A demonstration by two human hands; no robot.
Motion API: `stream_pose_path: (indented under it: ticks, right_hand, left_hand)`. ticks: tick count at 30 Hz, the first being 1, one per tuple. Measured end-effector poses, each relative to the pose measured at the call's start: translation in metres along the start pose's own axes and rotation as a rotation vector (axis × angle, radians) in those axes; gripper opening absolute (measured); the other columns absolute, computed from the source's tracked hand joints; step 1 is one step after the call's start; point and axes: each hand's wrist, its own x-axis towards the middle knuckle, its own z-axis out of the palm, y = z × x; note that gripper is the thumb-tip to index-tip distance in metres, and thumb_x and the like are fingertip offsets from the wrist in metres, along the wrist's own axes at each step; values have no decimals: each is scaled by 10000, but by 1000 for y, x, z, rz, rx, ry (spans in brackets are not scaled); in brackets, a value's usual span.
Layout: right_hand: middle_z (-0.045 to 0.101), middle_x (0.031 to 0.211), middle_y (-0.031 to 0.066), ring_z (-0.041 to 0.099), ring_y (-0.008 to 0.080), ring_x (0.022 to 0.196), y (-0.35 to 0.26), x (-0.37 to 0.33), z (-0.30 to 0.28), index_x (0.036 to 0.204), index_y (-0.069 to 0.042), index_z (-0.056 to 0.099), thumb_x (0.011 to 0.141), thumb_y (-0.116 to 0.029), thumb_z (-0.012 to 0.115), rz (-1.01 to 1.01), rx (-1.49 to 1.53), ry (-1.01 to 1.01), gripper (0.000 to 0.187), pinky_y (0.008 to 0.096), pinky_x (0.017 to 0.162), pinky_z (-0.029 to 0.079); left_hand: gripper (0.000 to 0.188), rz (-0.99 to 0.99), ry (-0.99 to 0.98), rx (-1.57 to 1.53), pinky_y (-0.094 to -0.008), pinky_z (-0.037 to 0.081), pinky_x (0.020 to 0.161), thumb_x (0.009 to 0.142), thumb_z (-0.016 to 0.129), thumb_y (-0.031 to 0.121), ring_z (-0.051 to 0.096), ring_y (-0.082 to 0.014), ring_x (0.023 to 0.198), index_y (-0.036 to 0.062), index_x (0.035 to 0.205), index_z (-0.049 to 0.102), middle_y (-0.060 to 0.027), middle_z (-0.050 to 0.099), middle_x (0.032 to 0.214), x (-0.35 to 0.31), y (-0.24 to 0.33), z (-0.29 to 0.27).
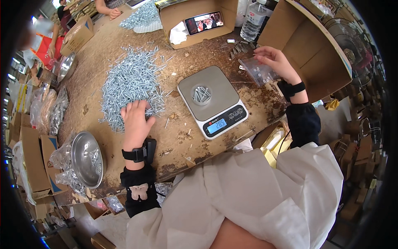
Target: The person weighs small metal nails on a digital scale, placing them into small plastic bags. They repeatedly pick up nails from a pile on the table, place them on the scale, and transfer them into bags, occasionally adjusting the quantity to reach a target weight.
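My left hand point(136, 121) rests on the near edge of a large heap of silver screws point(132, 81), thumb apart from the fingers, tips partly among the screws. My right hand point(275, 62) pinches the upper edge of a small clear plastic bag point(262, 74) holding a few small pieces. Between my hands stands a white digital scale point(213, 79) with a grey plate and a lit blue display. A small round clear dish point(202, 95) with several screws sits on its plate.
A cardboard box point(309, 45) stands at the right, near a water bottle point(252, 20). Behind the scale, a phone point(204, 23) leans in an open carton point(230, 20). A metal bowl point(87, 159) lies near left. Another person's hand point(115, 13) rests on the table's far side.
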Motion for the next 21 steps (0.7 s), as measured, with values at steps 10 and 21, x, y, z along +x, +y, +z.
stream_pose_path:
  ticks: [10, 21]
  right_hand:
    - [710, 924, 170, 676, 352, 883, 54, 99, 20, 1056, -18, 698, 764, -362, 755, -15, -708, 244, 454, 423, 797, 537]
    - [677, 942, 177, 663, 354, 909, 65, 103, 56, 927, -31, 661, 764, -213, 735, -92, -972, 279, 256, 465, 776, 539]
  left_hand:
    - [136, -19, 29, 9, -455, 299, 1006, 746, 697, 99, 572, -252, 863, 102, 851, 611, -42, 598, 797, 5, 7, 0]
    - [88, -42, -4, 17, -565, 266, 1093, 807, 734, 155, 585, -233, 789, 94, 823, 671, -24, 604, 727, 7, 15, 0]
